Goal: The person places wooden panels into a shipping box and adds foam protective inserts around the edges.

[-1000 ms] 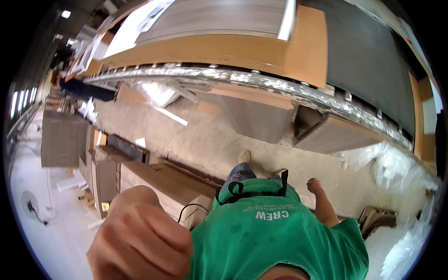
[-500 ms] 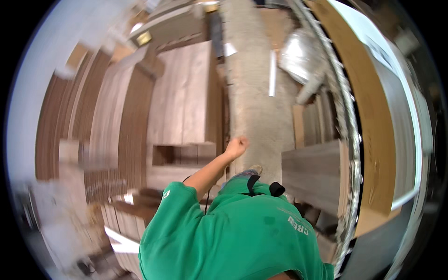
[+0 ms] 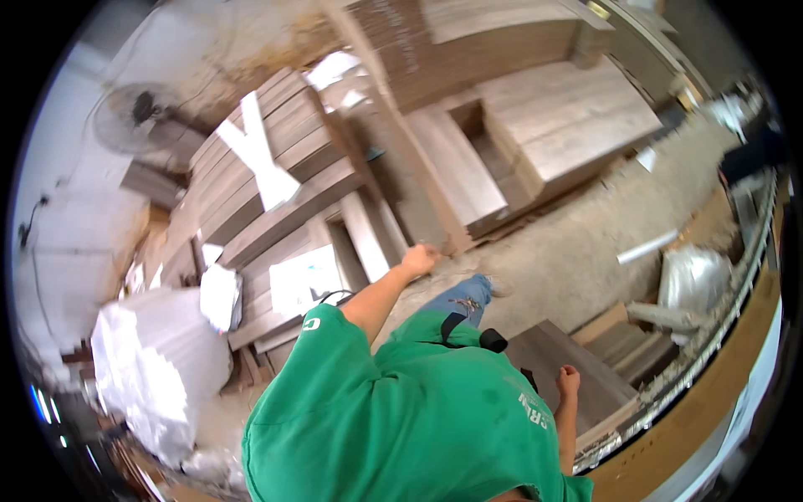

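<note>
My left hand [image 3: 421, 259] is held out in front of me over the floor, its fingers curled in and nothing seen in them. It is nearest to the end of a low stack of wood-grain panels [image 3: 368, 238] and the corner of a box-like stack of wood-grain boards [image 3: 456, 171]. At my right side hangs my right hand [image 3: 568, 381], also curled, with nothing showing in it. Behind it a flat wood-grain panel [image 3: 535, 356] leans low near the right-hand edge; I see no contact between them.
White strips [image 3: 259, 159] lie crossed on a stack of boards, with white sheets [image 3: 305, 280] nearer me. A plastic-wrapped bundle [image 3: 159, 376] stands at left, below a fan [image 3: 134, 117]. On the right, a concrete aisle [image 3: 577, 243] holds a white strip [image 3: 648, 247] and a clear plastic bundle [image 3: 696, 280].
My view has turned left, bringing in the fan, crossed strips and wrapped bundle. My right hand has come into view. My left hand stays curled in front of me.
</note>
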